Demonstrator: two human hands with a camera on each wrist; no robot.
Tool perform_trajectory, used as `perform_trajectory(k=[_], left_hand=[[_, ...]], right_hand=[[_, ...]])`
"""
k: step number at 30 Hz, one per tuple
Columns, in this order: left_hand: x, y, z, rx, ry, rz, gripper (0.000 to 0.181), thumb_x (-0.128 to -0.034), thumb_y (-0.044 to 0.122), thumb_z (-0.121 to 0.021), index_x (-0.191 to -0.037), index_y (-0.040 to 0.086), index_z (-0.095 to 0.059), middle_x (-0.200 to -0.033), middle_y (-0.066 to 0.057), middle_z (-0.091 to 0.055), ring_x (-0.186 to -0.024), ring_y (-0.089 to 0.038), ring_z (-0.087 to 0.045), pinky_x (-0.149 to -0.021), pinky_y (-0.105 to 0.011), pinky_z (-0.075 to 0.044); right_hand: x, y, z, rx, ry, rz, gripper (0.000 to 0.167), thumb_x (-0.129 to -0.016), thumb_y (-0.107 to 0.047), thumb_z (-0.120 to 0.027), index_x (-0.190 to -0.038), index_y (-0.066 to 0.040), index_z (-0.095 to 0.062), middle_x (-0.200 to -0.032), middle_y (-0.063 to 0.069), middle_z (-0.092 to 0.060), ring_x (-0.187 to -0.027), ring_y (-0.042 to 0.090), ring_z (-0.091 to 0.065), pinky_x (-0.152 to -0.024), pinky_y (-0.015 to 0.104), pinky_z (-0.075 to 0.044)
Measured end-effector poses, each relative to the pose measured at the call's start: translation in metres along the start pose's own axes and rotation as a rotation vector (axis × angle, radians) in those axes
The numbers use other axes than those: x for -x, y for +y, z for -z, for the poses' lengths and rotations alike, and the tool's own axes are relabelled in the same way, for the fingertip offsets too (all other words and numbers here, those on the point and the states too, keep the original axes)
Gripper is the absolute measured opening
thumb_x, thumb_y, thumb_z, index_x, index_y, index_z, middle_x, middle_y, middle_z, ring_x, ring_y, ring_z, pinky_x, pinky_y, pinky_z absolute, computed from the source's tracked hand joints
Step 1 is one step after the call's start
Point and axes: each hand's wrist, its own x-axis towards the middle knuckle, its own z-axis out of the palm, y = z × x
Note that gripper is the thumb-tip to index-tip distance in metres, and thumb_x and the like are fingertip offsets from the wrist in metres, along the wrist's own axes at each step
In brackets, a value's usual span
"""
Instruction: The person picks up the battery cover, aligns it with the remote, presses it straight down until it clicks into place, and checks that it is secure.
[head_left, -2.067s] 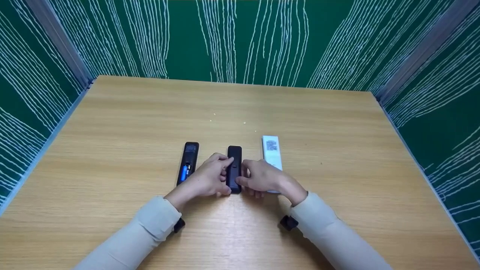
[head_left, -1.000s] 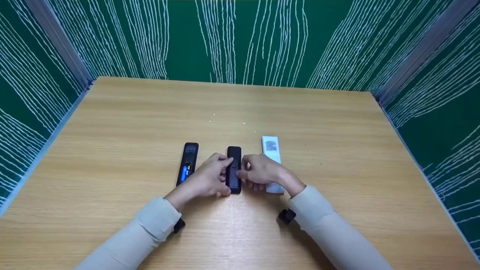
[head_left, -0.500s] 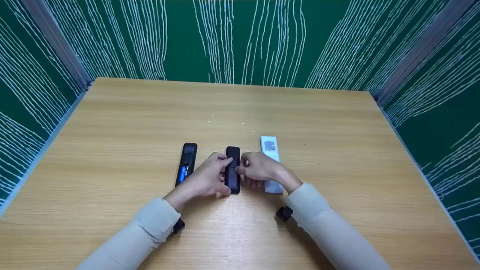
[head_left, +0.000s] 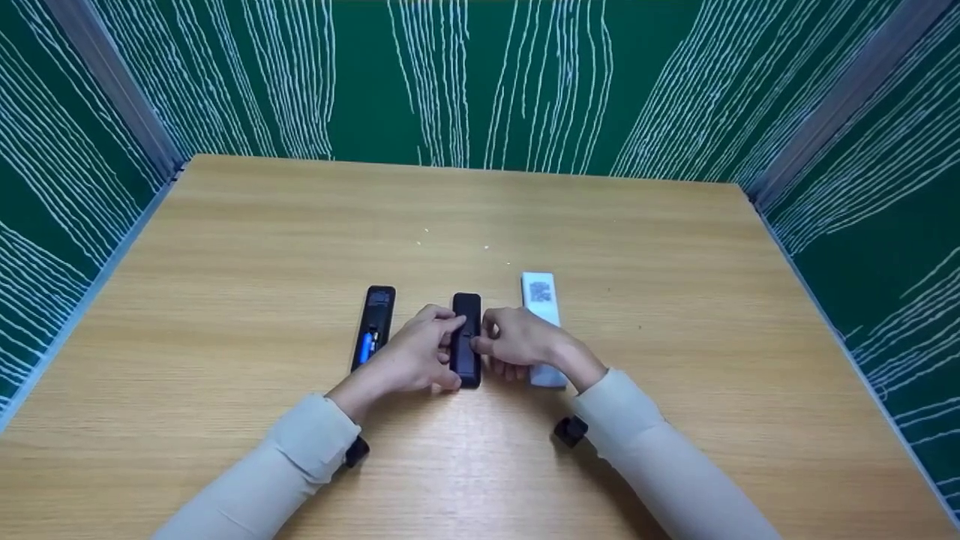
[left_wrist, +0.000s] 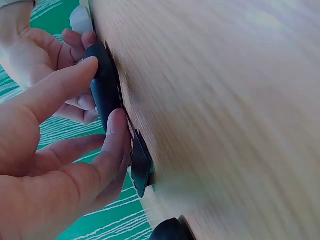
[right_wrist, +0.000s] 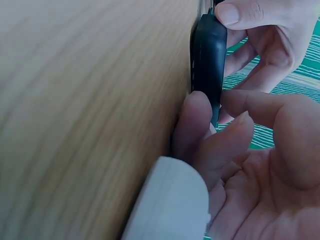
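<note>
A black remote control [head_left: 466, 360] lies with its back up on the table between my hands. My left hand [head_left: 420, 349] grips its left edge, thumb at the near end and index finger on top; the left wrist view shows the remote [left_wrist: 105, 82] between thumb and fingers. My right hand [head_left: 521, 337] holds the right edge, its thumb on the back near the middle. In the right wrist view, curled fingers [right_wrist: 195, 120] are at the remote's side [right_wrist: 210, 60]. A second black remote [head_left: 379, 307] lies at left, its battery compartment uncovered, with a blue battery [head_left: 367, 346] inside.
A white remote [head_left: 541, 300] with a printed code lies right, partly under my right hand. A dark flat piece [left_wrist: 141, 165] shows past my left fingers in the left wrist view. Small white specks lie farther back on the wooden table [head_left: 300, 225]; green walls [head_left: 367, 82] stand behind.
My right hand has shifted slightly away from me along the middle remote, its thumb moving from the lower part toward the middle. My left hand keeps its hold in place.
</note>
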Motion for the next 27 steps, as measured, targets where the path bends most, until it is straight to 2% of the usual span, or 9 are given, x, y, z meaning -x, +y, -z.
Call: perform_trajectory(k=[8,27], left_hand=[[0.001,0.000,0.000,-0.030,0.008,-0.018,0.098,-0.0719,-0.012,-0.091,-0.158,-0.003,-0.044,-0.162,-0.016,-0.040,-0.115,-0.024,-0.065,-0.098,-0.029,-0.059],[0.000,0.001,0.000,0.009,-0.003,-0.008,0.099,-0.0713,-0.015,-0.089,-0.158,-0.003,-0.043,-0.163,-0.015,-0.037,-0.122,-0.026,-0.064,-0.099,-0.029,-0.058]], right_hand=[[0.007,0.000,-0.004,-0.019,-0.003,0.027,0.019,-0.106,-0.024,-0.064,-0.099,-0.007,-0.058,-0.074,0.006,-0.074,-0.053,0.015,-0.065,-0.044,0.027,-0.053],[0.015,-0.001,-0.008,-0.007,-0.038,0.047,0.016,-0.106,-0.020,-0.066,-0.102,-0.007,-0.059,-0.074,0.007,-0.073,-0.054,0.016,-0.065,-0.047,0.030,-0.056]])
